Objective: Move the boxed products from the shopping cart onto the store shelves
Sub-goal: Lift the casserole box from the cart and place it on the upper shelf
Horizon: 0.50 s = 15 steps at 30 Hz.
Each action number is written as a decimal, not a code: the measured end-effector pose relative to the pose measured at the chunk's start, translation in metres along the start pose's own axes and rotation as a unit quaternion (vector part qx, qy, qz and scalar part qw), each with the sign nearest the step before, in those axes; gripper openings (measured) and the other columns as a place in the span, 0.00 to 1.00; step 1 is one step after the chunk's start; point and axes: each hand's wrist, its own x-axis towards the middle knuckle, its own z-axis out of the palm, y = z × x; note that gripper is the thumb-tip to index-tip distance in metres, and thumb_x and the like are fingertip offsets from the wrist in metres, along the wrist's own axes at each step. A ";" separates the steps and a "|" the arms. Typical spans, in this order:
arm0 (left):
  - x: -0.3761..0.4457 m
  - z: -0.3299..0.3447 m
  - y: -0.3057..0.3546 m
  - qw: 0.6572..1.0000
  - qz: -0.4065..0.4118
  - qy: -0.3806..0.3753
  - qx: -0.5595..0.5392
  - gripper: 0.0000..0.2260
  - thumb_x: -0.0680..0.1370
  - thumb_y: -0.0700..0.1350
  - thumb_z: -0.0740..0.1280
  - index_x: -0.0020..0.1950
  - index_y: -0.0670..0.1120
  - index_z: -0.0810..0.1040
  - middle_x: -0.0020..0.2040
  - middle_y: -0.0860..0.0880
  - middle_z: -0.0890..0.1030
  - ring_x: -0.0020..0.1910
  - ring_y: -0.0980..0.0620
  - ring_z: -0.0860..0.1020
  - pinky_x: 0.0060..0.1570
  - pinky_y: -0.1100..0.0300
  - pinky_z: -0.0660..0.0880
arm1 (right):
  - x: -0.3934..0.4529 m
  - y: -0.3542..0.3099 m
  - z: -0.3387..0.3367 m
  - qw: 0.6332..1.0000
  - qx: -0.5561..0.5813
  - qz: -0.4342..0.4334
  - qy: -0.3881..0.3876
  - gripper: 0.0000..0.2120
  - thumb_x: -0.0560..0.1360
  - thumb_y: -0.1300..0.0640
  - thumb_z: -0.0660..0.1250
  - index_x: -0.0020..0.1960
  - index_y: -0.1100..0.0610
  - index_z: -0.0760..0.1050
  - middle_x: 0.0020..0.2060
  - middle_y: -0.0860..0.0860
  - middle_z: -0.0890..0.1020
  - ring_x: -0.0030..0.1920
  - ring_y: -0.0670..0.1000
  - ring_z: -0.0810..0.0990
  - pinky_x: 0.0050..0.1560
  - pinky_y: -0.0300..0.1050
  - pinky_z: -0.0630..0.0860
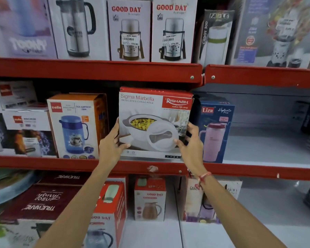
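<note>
A white and red casserole box (155,111) marked "Sigma Marbella" stands upright on the middle red shelf (43,163), between an orange Cello flask box (75,126) and a blue Liza tumbler box (216,129). My left hand (111,145) grips the box's lower left edge, thumb on the front face. At the lower right corner my right hand (191,142) holds it the same way. The box's bottom rests at the shelf's front lip. The shopping cart is out of view.
The top shelf holds Good Day flask boxes (130,31) and other boxed flasks. Bare white shelf surface (268,147) lies right of the Liza box. The bottom shelf carries Trueware boxes (39,203), a small Good Day jug box (149,199) and more.
</note>
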 end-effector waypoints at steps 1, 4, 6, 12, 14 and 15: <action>0.002 0.003 -0.005 1.000 0.000 0.001 0.013 0.43 0.68 0.31 0.73 0.75 0.56 0.56 0.65 0.49 0.76 0.60 0.49 0.77 0.58 0.42 0.76 | 0.003 0.006 0.004 1.000 -0.003 0.005 0.000 0.33 0.71 0.65 0.72 0.69 0.47 0.61 0.66 0.51 0.75 0.64 0.54 0.76 0.64 0.60 0.74; 0.001 0.008 -0.018 0.999 -0.002 -0.005 0.032 0.44 0.68 0.31 0.73 0.75 0.57 0.56 0.64 0.51 0.77 0.53 0.50 0.80 0.54 0.43 0.79 | 0.005 0.022 0.011 1.000 -0.013 0.017 -0.006 0.32 0.71 0.66 0.72 0.69 0.49 0.61 0.66 0.53 0.75 0.64 0.55 0.76 0.64 0.60 0.74; -0.003 0.010 -0.028 1.000 -0.002 -0.007 0.031 0.44 0.68 0.30 0.73 0.75 0.57 0.56 0.62 0.54 0.76 0.51 0.52 0.79 0.52 0.43 0.80 | 0.003 0.029 0.013 1.000 -0.015 0.015 -0.013 0.32 0.71 0.67 0.71 0.68 0.49 0.62 0.66 0.53 0.75 0.64 0.55 0.76 0.63 0.60 0.75; -0.007 0.017 -0.030 0.996 -0.024 0.017 0.078 0.43 0.69 0.31 0.72 0.76 0.53 0.53 0.54 0.41 0.81 0.43 0.61 0.77 0.57 0.47 0.77 | 0.004 0.029 0.016 0.999 -0.039 0.007 -0.011 0.30 0.71 0.68 0.71 0.66 0.50 0.63 0.62 0.52 0.78 0.60 0.54 0.79 0.61 0.59 0.76; -0.007 0.019 -0.024 0.995 -0.021 0.018 0.095 0.43 0.70 0.32 0.72 0.76 0.52 0.53 0.61 0.38 0.79 0.51 0.48 0.80 0.58 0.49 0.75 | 0.003 0.029 0.016 0.999 -0.045 0.005 -0.003 0.29 0.71 0.68 0.71 0.66 0.51 0.64 0.62 0.52 0.78 0.60 0.54 0.79 0.61 0.59 0.76; -0.007 0.020 -0.023 0.994 -0.023 0.017 0.103 0.42 0.70 0.32 0.71 0.76 0.51 0.52 0.63 0.37 0.77 0.56 0.43 0.79 0.59 0.49 0.74 | 0.002 0.028 0.016 0.999 -0.048 0.005 -0.003 0.29 0.71 0.68 0.71 0.67 0.52 0.64 0.63 0.53 0.78 0.61 0.54 0.78 0.61 0.59 0.76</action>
